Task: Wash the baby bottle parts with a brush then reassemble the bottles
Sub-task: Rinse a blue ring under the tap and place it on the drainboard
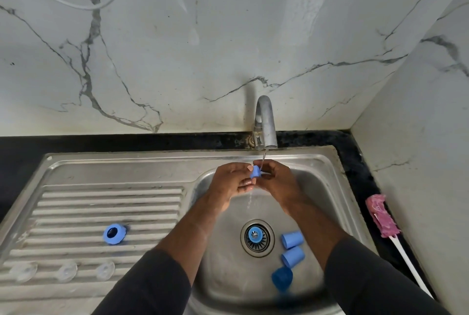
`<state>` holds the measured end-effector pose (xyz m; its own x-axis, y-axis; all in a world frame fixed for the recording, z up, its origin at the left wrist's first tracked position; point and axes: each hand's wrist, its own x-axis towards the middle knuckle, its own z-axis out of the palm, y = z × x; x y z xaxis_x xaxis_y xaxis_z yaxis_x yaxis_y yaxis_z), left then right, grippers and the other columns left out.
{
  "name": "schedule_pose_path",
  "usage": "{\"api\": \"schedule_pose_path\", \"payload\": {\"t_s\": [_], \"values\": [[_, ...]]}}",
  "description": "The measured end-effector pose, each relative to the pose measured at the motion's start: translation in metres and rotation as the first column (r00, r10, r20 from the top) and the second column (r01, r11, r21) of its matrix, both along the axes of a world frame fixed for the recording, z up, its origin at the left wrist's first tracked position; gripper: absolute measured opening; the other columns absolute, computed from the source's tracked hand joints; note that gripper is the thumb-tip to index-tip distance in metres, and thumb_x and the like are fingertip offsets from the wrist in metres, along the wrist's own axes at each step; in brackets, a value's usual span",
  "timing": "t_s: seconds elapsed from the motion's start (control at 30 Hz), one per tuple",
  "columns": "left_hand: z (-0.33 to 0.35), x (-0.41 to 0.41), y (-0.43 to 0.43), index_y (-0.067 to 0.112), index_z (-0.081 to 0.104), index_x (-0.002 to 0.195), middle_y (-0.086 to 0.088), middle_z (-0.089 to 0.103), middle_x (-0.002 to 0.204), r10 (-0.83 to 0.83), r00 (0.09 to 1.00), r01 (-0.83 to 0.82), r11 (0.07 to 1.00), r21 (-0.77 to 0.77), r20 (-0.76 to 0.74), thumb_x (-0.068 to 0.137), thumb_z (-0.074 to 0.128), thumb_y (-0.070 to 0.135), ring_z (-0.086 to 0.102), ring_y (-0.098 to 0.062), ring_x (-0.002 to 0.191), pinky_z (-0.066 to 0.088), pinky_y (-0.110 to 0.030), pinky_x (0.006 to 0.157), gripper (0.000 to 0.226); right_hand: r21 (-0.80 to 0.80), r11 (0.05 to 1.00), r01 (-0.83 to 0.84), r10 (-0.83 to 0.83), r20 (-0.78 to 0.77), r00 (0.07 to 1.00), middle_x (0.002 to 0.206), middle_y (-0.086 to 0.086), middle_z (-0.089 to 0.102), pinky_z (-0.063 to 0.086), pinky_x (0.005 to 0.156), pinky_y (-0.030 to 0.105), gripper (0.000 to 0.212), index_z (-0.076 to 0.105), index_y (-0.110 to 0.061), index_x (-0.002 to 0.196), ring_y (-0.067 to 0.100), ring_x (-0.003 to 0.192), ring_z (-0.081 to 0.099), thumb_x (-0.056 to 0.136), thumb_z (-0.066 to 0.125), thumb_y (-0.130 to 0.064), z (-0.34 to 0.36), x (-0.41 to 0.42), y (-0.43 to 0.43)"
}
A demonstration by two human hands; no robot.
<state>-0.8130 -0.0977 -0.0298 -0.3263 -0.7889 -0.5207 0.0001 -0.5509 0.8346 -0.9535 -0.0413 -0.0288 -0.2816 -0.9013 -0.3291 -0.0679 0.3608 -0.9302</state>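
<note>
Under the running tap point(265, 124), my left hand point(232, 178) and my right hand point(275, 177) together pinch a small blue bottle part point(255, 172) over the sink basin point(317, 187). Water falls past it into the basin. A blue screw ring point(114, 234) lies on the ribbed draining board point(101, 203). Three clear teats point(67, 271) stand in a row near its front. Three blue caps point(291, 256) lie in the basin at the right of the drain, and another blue part point(253, 233) sits on the drain strainer. The pink bottle brush point(380, 215) lies on the counter at the right.
A black counter point(355, 162) frames the steel sink. Marble-look walls rise behind and at the right. A white cable point(76, 2) hangs on the back wall at the upper left.
</note>
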Motion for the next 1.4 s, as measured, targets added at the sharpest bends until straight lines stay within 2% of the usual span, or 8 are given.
{"api": "schedule_pose_path", "payload": {"t_s": [0.13,0.37,0.53,0.7,0.8,0.93,1.13,1.4], "values": [[-0.001,-0.006,0.0,0.004,0.069,0.109,-0.017,0.073,0.101,0.012,0.999,-0.012,1.0,-0.007,-0.037,0.097,0.064,0.014,0.072,-0.022,0.086,0.061,-0.029,0.07,0.016,-0.063,0.996,-0.061,0.039,-0.301,0.953,0.099,-0.008,0.071,0.048,0.077,0.014,0.042,0.067,-0.021,0.112,0.001,0.088,0.065,0.075,0.088,-0.017,0.003,0.003,-0.001],[-0.015,-0.008,0.011,0.002,0.068,0.114,-0.016,0.076,0.1,-0.01,0.996,0.017,0.997,0.081,-0.089,0.102,0.055,0.011,0.075,-0.027,0.092,0.062,-0.037,0.078,0.02,-0.072,0.997,0.015,-0.03,-0.217,0.976,0.098,0.001,0.076,0.059,0.088,0.037,0.048,0.068,-0.024,0.102,0.019,0.092,0.073,0.067,0.086,0.003,-0.012,-0.003,0.013],[-0.011,-0.003,0.007,0.006,0.07,0.106,-0.015,0.077,0.098,-0.011,0.995,0.02,0.996,0.089,-0.1,0.1,0.057,0.007,0.075,-0.024,0.087,0.062,-0.041,0.081,0.015,-0.103,0.995,0.011,-0.041,-0.297,0.954,0.089,-0.007,0.073,0.055,0.074,0.017,0.042,0.068,-0.021,0.099,0.003,0.078,0.068,0.067,0.088,-0.003,-0.008,0.002,0.01],[-0.013,-0.005,0.006,0.006,0.07,0.112,-0.015,0.075,0.108,-0.026,0.988,0.029,0.999,0.021,-0.149,0.096,0.062,0.003,0.073,-0.027,0.099,0.061,-0.037,0.085,0.018,-0.185,0.983,0.017,-0.08,-0.339,0.937,0.086,-0.003,0.071,0.058,0.067,0.04,0.031,0.066,-0.02,0.099,0.015,0.074,0.065,0.077,0.07,0.001,-0.006,0.001,0.008],[-0.013,-0.008,0.002,0.005,0.069,0.118,-0.014,0.075,0.109,-0.058,0.991,0.047,0.995,-0.087,-0.12,0.092,0.065,-0.004,0.074,-0.025,0.099,0.061,-0.033,0.08,0.028,-0.233,0.972,0.003,-0.087,-0.354,0.931,0.09,-0.004,0.07,0.055,0.071,0.034,0.024,0.064,-0.019,0.1,0.013,0.081,0.065,0.082,0.073,-0.006,-0.009,-0.003,0.004],[-0.012,-0.007,-0.001,0.005,0.07,0.118,-0.014,0.075,0.104,-0.08,0.996,0.071,0.98,-0.187,-0.042,0.091,0.069,0.0,0.075,-0.024,0.091,0.061,-0.031,0.074,0.028,-0.257,0.966,0.012,-0.092,-0.302,0.949,0.093,-0.001,0.071,0.052,0.071,0.026,0.023,0.063,-0.015,0.101,0.01,0.082,0.064,0.084,0.078,-0.009,-0.016,-0.002,0.001],[-0.016,0.002,-0.004,0.004,0.073,0.11,-0.018,0.074,0.089,-0.019,0.988,0.07,0.943,-0.327,0.155,0.095,0.067,0.014,0.071,-0.027,0.075,0.061,-0.038,0.072,0.019,-0.078,0.996,0.033,-0.025,0.111,0.993,0.107,0.011,0.072,0.058,0.086,0.037,0.048,0.055,-0.001,0.122,0.02,0.097,0.07,0.08,0.078,0.006,-0.015,0.008,-0.001],[-0.024,0.007,0.002,-0.003,0.07,0.106,-0.016,0.067,0.084,-0.073,0.992,0.071,0.997,0.019,0.106,0.1,0.059,0.021,0.063,-0.018,0.066,0.057,-0.027,0.059,0.027,0.054,0.998,0.04,-0.048,0.166,0.985,0.108,0.02,0.073,0.06,0.089,0.045,0.031,0.066,0.0,0.115,0.035,0.1,0.073,0.087,0.076,-0.007,-0.024,0.005,0.009]]}}
